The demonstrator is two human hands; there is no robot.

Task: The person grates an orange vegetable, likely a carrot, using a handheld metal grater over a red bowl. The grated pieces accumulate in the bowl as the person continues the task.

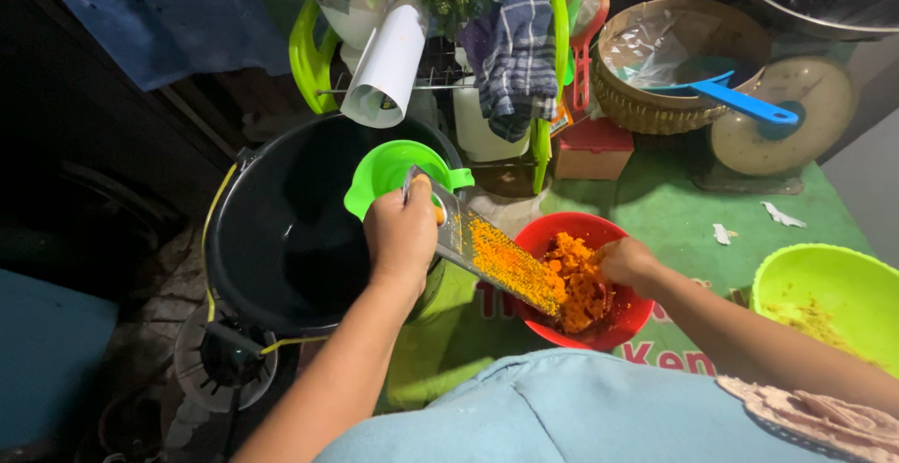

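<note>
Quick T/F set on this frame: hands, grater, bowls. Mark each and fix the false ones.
1. The left hand holds the top of the metal grater. True.
2. The grater's lower end points into a blue bowl. False: it slopes into the red bowl.
3. The right hand is in the red bowl, at the orange gratings. True.
4. The lime green bowl sits left of the black bucket. False: it is at the far right.
5. The grater face is clean. False: orange pulp coats it.

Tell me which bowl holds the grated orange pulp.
The red bowl under the grater; the lime-green bowl at right holds only smears.
</note>
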